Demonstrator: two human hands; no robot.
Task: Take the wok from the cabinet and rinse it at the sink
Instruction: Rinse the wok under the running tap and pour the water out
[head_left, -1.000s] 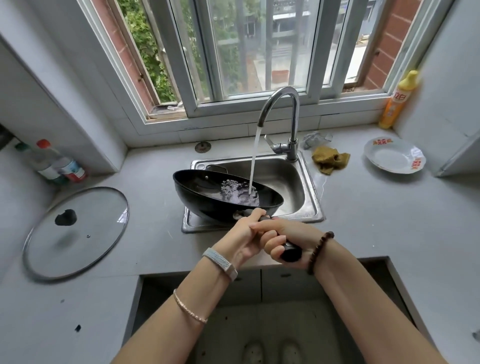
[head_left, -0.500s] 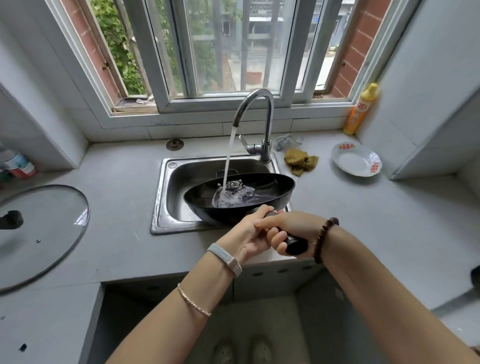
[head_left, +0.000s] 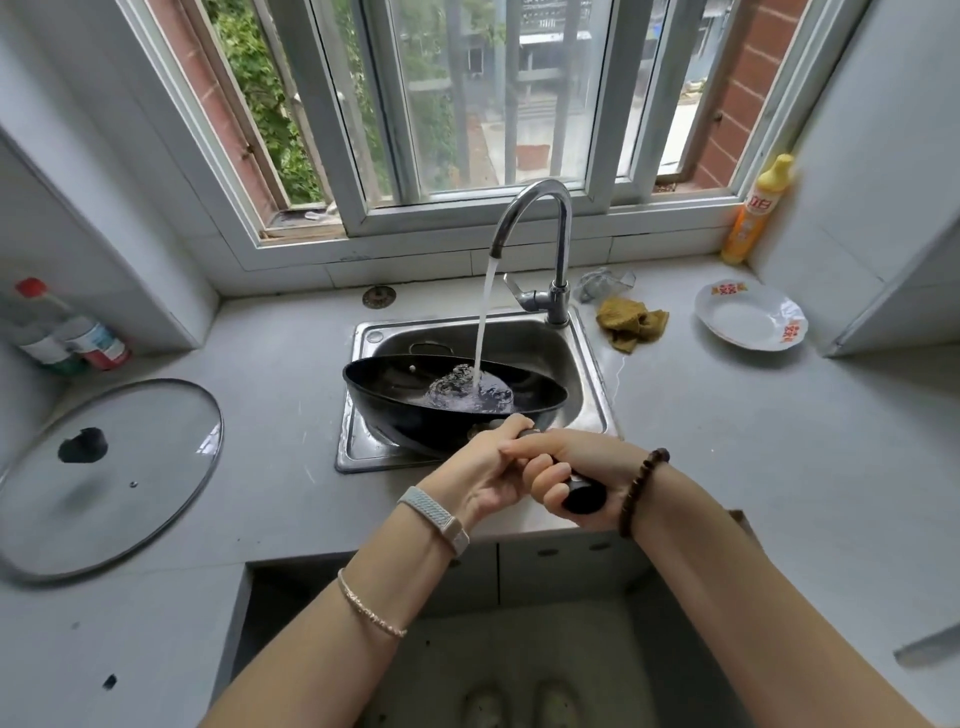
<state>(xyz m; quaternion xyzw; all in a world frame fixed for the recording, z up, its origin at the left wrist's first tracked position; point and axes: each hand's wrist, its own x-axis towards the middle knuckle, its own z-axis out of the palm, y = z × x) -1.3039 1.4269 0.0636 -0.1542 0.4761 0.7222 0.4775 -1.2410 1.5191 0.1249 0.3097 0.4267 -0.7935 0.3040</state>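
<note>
Over the one stainless steel sink (head_left: 596, 374), a single round black metal wok (head_left: 387, 383) hangs tilted under the one running chrome tap (head_left: 561, 234), just beyond the grip of two hands clamped on its black handle (head_left: 584, 498), the left hand (head_left: 485, 467) nearer the pan and the right hand (head_left: 579, 460) behind, with one round glass lid (head_left: 130, 478) lying on the grey tabletop (head_left: 727, 441).

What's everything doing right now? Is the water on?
wok: held over the sink, water pooling inside.
faucet: on, streaming into the wok.
left hand: grips the handle.
right hand: grips the handle's end.
glass lid: lying flat on the counter, off the wok.
plate: empty.
dish soap bottle: upright, cap on.
cloth: crumpled beside the sink.
</note>
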